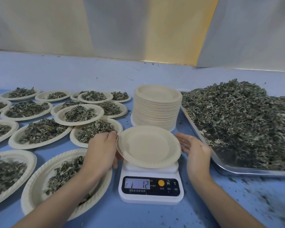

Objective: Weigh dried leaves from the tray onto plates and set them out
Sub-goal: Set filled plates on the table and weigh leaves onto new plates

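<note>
An empty beige paper plate [148, 146] lies slightly tilted on a white digital scale [150, 189] whose display reads 12 with a minus sign. My left hand [101, 149] holds the plate's left rim, fingers curled at its edge. My right hand [194, 151] hovers just off the plate's right rim with straight fingers, palm facing the plate. A metal tray [224, 165] heaped with dried green leaves [240, 119] sits to the right. Behind the scale stands a tall stack of empty plates [156, 106].
Several plates filled with dried leaves [41, 130] cover the blue table to the left, some overlapping; one [39, 178] lies under my left forearm. Leaf crumbs [257, 199] litter the table at the front right. A pale wall runs along the back.
</note>
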Tool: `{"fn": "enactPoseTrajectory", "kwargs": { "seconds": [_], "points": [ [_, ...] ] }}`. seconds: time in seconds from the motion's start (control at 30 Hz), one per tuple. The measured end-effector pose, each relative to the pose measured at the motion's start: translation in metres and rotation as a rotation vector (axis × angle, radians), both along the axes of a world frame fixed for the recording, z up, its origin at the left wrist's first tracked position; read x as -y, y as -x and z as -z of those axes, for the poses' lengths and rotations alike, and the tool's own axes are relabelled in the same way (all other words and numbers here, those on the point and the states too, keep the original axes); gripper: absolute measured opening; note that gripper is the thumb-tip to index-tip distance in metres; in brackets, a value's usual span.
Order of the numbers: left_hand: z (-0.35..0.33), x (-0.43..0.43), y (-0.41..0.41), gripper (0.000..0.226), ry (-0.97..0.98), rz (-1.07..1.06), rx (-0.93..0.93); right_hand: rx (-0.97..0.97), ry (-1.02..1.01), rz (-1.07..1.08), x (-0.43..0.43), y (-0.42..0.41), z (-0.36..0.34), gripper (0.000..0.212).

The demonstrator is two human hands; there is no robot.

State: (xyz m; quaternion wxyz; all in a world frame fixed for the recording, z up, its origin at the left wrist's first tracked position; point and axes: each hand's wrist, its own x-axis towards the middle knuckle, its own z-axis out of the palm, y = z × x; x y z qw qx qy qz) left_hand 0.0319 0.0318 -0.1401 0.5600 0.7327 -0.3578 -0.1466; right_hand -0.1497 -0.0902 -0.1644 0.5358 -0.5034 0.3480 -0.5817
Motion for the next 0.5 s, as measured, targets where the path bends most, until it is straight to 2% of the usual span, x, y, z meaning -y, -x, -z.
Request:
{"fn": "enactPoseTrajectory", "kwargs": {
  "seconds": [0.23, 0.37, 0.5],
  "points": [
    [0.001, 0.0, -0.005, 0.055, -0.065, 0.018, 0.027, -0.04, -0.033, 0.006, 0.001, 0.0, 0.003, 0.032],
    [-0.004, -0.003, -0.005, 0.065, -0.108, -0.033, 0.192, -0.069, 0.001, 0.026, 0.0, 0.001, 0.003, 0.032],
    [-0.015, -0.004, -0.002, 0.055, -0.045, -0.066, 0.339, -0.066, 0.06, 0.048, -0.002, 0.001, -0.006, 0.036]
  ]
}}
